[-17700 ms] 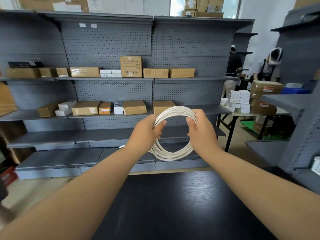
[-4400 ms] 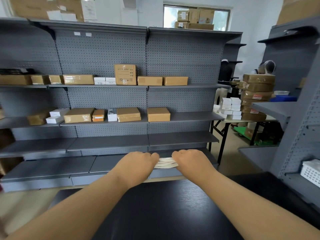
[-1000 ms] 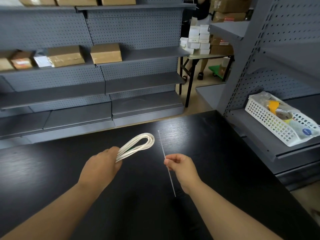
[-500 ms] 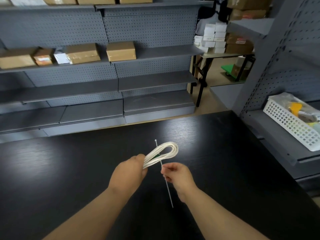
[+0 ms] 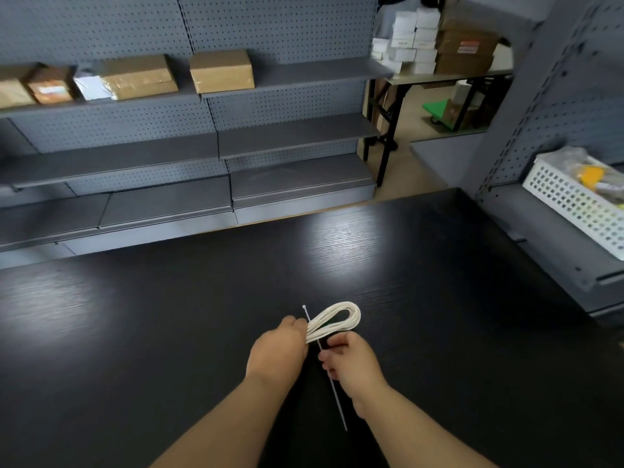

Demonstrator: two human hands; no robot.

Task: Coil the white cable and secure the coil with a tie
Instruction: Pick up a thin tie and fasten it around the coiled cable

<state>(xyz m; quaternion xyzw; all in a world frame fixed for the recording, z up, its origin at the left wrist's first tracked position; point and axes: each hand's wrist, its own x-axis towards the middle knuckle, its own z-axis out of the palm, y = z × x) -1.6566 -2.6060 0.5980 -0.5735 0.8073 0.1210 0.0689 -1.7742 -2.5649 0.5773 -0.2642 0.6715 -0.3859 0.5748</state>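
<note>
My left hand (image 5: pixel 277 349) is closed in a fist round one end of the coil (image 5: pixel 337 319). The white cable is squeezed into a flat, narrow loop. The loop sticks out of the fist, its long axis running away from me and to the right, and its free bend is the farthest point.

My right hand (image 5: pixel 351 363) sits just on the near side of the coil and pinches the tie (image 5: pixel 337 403) between thumb and fingertips. The tie is a thin straight strip lying almost square to the coil. Its small head pokes out just beyond the coil, right beside my left fingers. Its long tail trails back from the coil towards me, past my right wrist. I judge that it passes under the strands, but I cannot tell for sure.

The crossing is what matters. The tie meets the coil close to my left grip, so the right hand, the nearer one, should bring the tail up over the strands to the head.

The table (image 5: pixel 169 332) lies open on every side of the coil, and the basket (image 5: pixel 574 204) is well off to its right.
</note>
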